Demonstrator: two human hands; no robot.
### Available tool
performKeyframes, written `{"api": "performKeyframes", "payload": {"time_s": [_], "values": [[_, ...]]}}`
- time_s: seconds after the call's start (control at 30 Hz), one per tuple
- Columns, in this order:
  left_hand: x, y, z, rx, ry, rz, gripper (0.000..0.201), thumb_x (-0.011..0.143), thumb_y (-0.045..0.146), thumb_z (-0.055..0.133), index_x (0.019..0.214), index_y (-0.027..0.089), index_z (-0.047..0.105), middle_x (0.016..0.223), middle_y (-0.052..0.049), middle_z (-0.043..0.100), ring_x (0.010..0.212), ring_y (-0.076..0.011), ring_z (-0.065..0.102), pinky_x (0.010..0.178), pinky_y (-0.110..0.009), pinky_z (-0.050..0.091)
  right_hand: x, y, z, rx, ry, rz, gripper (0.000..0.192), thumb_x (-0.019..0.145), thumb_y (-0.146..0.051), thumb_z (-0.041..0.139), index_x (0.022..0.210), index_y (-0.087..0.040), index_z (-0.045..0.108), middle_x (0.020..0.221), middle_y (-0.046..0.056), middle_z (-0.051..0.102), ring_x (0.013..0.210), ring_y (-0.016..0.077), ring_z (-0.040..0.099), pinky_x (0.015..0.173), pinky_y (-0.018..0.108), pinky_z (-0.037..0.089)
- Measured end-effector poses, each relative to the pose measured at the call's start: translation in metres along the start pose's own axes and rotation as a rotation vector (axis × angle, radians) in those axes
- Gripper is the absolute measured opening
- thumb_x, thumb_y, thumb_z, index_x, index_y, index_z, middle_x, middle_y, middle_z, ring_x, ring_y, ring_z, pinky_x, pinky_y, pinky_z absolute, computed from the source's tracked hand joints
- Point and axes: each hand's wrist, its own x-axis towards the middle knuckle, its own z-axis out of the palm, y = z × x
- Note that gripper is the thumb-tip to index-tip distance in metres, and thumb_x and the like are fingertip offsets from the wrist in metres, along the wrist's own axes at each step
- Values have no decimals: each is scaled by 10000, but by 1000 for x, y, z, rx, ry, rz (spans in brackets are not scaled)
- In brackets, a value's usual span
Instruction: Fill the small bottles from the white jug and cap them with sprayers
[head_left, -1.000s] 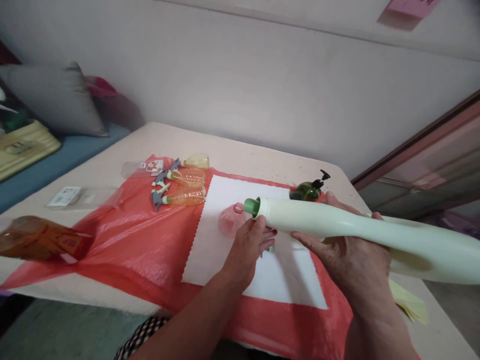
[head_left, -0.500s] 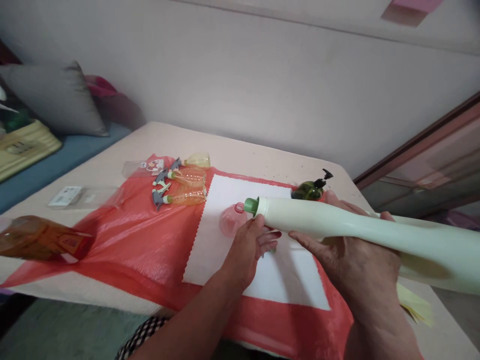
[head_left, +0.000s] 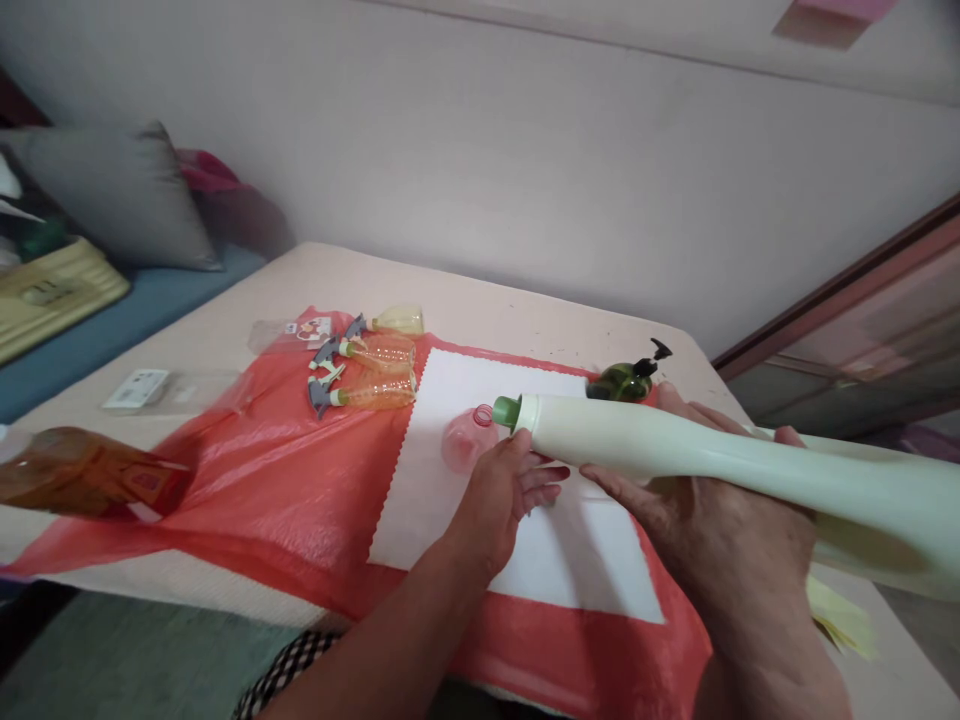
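My right hand [head_left: 712, 520] grips a long pale green bottle [head_left: 675, 450] held almost level, its darker green neck [head_left: 506, 411] pointing left. My left hand [head_left: 499, 495] sits just under the neck, fingers curled, thumb near the opening; a small green piece, perhaps the cap, peeks out beneath its fingers. A small pink funnel [head_left: 461, 440] lies on the white cloth [head_left: 450, 500] right beside the neck. The white cloth lies on a red plastic sheet [head_left: 285, 500] that covers the table.
Three small spray bottles [head_left: 367, 365] lie at the sheet's far left. A dark green pump bottle [head_left: 626, 378] lies behind the big bottle. An orange packet [head_left: 82, 480] and clear packaging [head_left: 150, 390] rest at left. Yellow paper [head_left: 840, 615] is at right. A wall stands behind.
The bottle and both hands have drifted slightly right and down. My left fingers have opened a little under the neck.
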Motion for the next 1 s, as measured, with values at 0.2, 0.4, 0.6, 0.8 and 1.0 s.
{"api": "performKeyframes", "payload": {"time_s": [0.2, 0.4, 0.6, 0.8, 1.0], "values": [[1, 0, -1, -31, 0, -13, 337, 913, 426, 621, 1057, 122, 643, 1030, -143, 713, 840, -210, 686, 792, -339, 494, 1, 0, 0, -9, -7, -8, 897, 868, -707, 526, 1527, -121, 360, 1318, 231, 629, 1172, 424, 619, 1123, 676, 281], [2, 1, -1, -50, -1, -16, 345, 895, 427, 639, 1068, 129, 650, 1039, -146, 711, 850, -220, 685, 800, -347, 483, 3, -2, -2, -5, -2, -2, 868, 870, -694, 540, 1517, -139, 380, 1310, 222, 639, 1175, 422, 619, 1125, 669, 286], [0, 3, 2, -66, 4, -20, 321, 914, 398, 605, 1072, 122, 647, 1024, -141, 709, 828, -208, 680, 782, -336, 490, 3, -4, -5, -4, -15, -1, 882, 865, -683, 561, 1531, -142, 355, 1322, 225, 631, 1186, 427, 612, 1130, 673, 276], [1, 3, 0, -57, -15, -18, 341, 914, 408, 603, 1095, 122, 645, 1050, -144, 710, 839, -205, 681, 779, -329, 490, 3, -3, -5, -17, -6, -12, 886, 860, -664, 587, 1529, -131, 352, 1325, 229, 628, 1175, 428, 618, 1123, 671, 285], [1, 2, 0, -61, -9, -21, 359, 894, 426, 630, 1091, 126, 652, 1061, -147, 705, 848, -214, 678, 798, -346, 484, 4, -4, -5, -12, -6, -9, 872, 859, -667, 586, 1517, -136, 374, 1312, 225, 637, 1174, 430, 619, 1126, 673, 284]]}}
